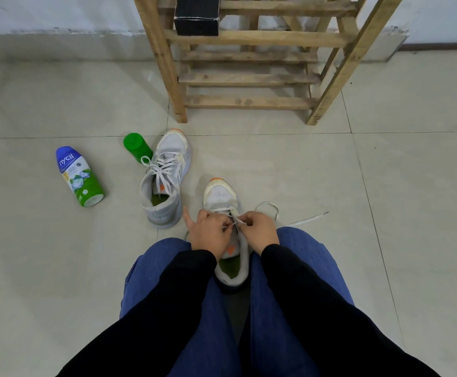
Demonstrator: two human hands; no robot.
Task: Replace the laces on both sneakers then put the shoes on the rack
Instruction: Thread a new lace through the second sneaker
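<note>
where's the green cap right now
In the head view the green cap lies on the floor left of centre, right beside the laced sneaker, on its left; the powder bottle lies farther left.

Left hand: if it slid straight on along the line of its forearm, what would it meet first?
Most likely the near sneaker itself: the left hand pinches the lace over its eyelets, and the toe lies directly ahead. Height is hard to judge; it might pass above the toe.

Open floor lies right of the near sneaker; the second sneaker stands close on its left.
</note>
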